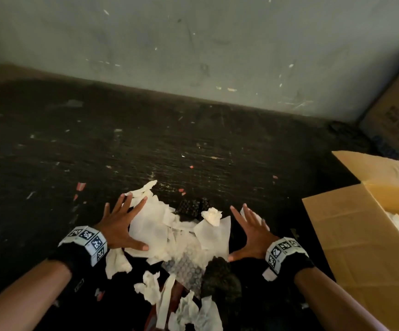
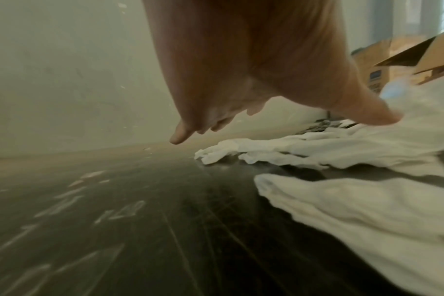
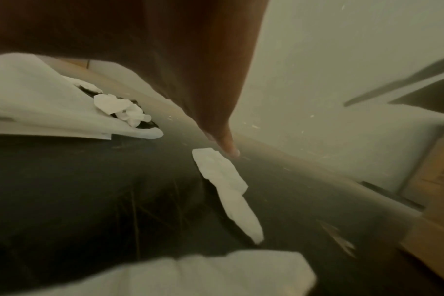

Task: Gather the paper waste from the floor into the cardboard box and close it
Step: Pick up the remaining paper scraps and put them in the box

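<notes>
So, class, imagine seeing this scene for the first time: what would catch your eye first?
Two spread hands, the left hand and right hand, flank a heap of white paper waste on the dark floor. At the right stands an open cardboard box, with paper already inside.

We wear a black band (image 1: 74, 253) around the wrist behind our left hand (image 1: 119, 225), with a white block (image 1: 89, 240) on it, its faces printed with black-and-white square codes. Behind our right hand (image 1: 253, 237) sits a matching black band (image 1: 296, 263) and coded white block (image 1: 283, 249). Our forearms are bare, with no sleeves.
</notes>
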A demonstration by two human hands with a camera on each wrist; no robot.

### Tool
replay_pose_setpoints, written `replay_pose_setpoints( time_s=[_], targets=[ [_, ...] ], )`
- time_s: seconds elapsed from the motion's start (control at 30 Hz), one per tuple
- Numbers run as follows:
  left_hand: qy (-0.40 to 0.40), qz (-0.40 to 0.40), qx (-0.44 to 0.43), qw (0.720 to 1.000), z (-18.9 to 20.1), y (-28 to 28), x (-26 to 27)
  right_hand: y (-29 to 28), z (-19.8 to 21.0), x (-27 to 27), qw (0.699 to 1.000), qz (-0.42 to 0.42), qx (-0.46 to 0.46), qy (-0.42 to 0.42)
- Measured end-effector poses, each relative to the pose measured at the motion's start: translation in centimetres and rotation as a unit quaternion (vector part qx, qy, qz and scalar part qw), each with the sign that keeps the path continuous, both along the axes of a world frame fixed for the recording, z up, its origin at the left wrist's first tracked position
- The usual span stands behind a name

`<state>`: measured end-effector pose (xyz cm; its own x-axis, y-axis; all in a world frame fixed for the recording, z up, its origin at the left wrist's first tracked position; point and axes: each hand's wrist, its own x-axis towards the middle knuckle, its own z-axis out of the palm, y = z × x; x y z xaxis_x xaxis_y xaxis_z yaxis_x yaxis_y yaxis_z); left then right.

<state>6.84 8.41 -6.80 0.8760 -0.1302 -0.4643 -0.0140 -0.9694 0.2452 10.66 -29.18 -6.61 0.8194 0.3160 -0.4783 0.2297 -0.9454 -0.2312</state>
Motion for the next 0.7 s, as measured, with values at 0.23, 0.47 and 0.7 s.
replay_pose_setpoints(
  time_s=[0.23,0.47,0.7],
  targets=[
    [0.037,-0.051,-0.003,0.998,-0.9,-1.0,4.9,3.7,-1.1,2.5,0.992,0.124,0.017,0.000],
    [-0.001,-0.110,-0.007,0.994,-2.3,-4.2,5.7,8.4,-2.4,5.0,0.975,0.217,0.036,0.008],
    [-0.083,-0.086,-0.118,0.986,-3.5,-6.0,4.0,11.7,-2.3,4.2,0.971,0.159,0.175,0.020]
  ],
)
